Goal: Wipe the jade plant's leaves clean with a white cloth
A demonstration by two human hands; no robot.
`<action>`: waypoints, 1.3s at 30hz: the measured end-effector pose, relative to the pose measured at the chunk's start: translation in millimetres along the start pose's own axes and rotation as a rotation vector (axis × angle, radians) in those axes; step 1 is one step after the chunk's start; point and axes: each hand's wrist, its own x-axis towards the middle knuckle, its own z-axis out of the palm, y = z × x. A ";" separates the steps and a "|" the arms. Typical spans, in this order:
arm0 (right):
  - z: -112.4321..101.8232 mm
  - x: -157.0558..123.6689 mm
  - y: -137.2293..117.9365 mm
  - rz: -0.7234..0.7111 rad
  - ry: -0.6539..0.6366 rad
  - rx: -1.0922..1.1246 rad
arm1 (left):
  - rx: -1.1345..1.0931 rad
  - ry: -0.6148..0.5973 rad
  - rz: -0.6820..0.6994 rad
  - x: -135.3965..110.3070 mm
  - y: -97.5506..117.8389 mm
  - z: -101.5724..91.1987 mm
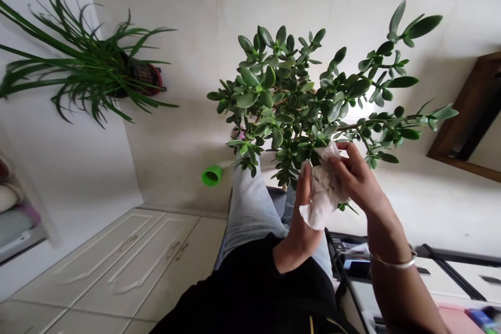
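Note:
A crumpled white tissue (321,201) lies between my two hands at the lower edge of a bushy jade plant (270,109) with thick oval leaves. My right hand (358,180) comes in from the right, its thumb and fingers pinching the tissue's upper part close to the leaves. Against the tissue's left side, my left hand (301,232) holds it with the thumb pointing up; its other fingers are mostly hidden behind the tissue. Whether a leaf is inside the tissue, I cannot tell. The plant's pot is mostly covered by foliage.
A long-leaved potted plant (146,78) stands at the left by the wall. A green cup (212,175) is on the pale floor (188,141). White cabinets (129,266) line the lower left. A wooden frame (450,138) is at the right, and a cluttered desk (364,297) at the lower right.

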 end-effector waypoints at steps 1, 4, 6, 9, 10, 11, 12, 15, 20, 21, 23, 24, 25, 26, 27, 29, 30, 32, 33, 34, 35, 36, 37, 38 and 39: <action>0.0 0.0 -2.0 0.003 -0.002 0.004 | 0.093 -0.014 0.076 -1.4 -1.1 -1.9; 0.2 0.7 -6.9 0.006 -0.006 0.001 | 0.496 -0.069 0.331 1.2 -5.2 -6.6; 0.2 1.5 -8.8 0.004 -0.011 -0.002 | 0.646 -0.082 0.387 7.1 -5.4 -8.1; 0.0 2.5 -9.6 -0.004 -0.007 0.004 | 0.861 -0.160 0.471 17.1 -2.6 -9.4; 0.0 2.6 -9.5 -0.006 -0.007 0.009 | 0.936 -0.195 0.508 19.8 -1.7 -9.8; 0.1 2.7 -9.3 -0.005 -0.009 0.014 | 1.003 -0.224 0.537 22.0 -1.1 -10.2; 0.3 2.9 -8.8 -0.004 -0.010 0.017 | 1.058 -0.239 0.551 23.6 -0.7 -10.5; 1.5 4.1 -7.0 0.001 -0.016 0.032 | 1.153 -0.262 0.550 26.0 -0.1 -10.5; 1.9 6.8 -4.8 0.014 -0.033 0.030 | 1.145 -0.299 0.541 28.0 2.4 -6.4; 1.2 6.6 -4.6 0.018 -0.030 0.019 | 1.142 -0.306 0.539 28.2 3.1 -5.5; -0.7 5.0 -3.8 0.017 -0.011 -0.011 | 1.145 -0.323 0.527 28.2 4.3 -4.3; -1.8 3.6 -3.2 0.013 0.000 -0.024 | 1.151 -0.335 0.518 27.9 4.8 -4.1; -2.8 1.8 -2.6 0.010 0.009 -0.035 | 1.158 -0.346 0.509 27.3 5.2 -4.1; -3.7 -0.1 -1.9 0.006 0.010 -0.042 | 1.165 -0.356 0.501 26.4 5.6 -4.3; -4.2 -2.0 -1.3 0.002 0.005 -0.045 | 1.171 -0.362 0.492 25.3 6.0 -4.7; -4.5 -5.6 -0.2 0.000 -0.010 -0.043 | 1.173 -0.367 0.479 22.5 6.3 -5.9; -4.2 -7.0 0.2 0.001 -0.016 -0.036 | 1.170 -0.368 0.468 20.7 6.0 -6.6; -3.3 -8.9 0.7 0.009 -0.019 -0.012 | 1.159 -0.367 0.450 16.7 4.2 -8.7; -2.8 -9.5 0.9 0.011 -0.013 -0.002 | 1.155 -0.364 0.446 14.4 2.4 -10.1; -2.5 -9.9 1.1 0.014 -0.007 0.006 | 1.151 -0.356 0.451 12.0 -0.1 -11.8; -2.3 -10.2 1.4 0.017 0.001 0.012 | 1.146 -0.349 0.463 9.5 -3.1 -13.9; -2.4 -10.5 1.7 0.022 0.007 0.019 | 1.140 -0.344 0.480 7.1 -6.4 -16.1; -2.6 -10.9 2.1 0.028 0.012 0.029 | 1.136 -0.345 0.494 5.0 -9.4 -18.4; -2.9 -11.3 2.4 0.032 0.014 0.042 | 1.132 -0.348 0.503 3.3 -11.9 -20.4; -3.2 -11.9 2.8 0.033 0.014 0.054 | 1.131 -0.356 0.508 2.3 -13.5 -22.1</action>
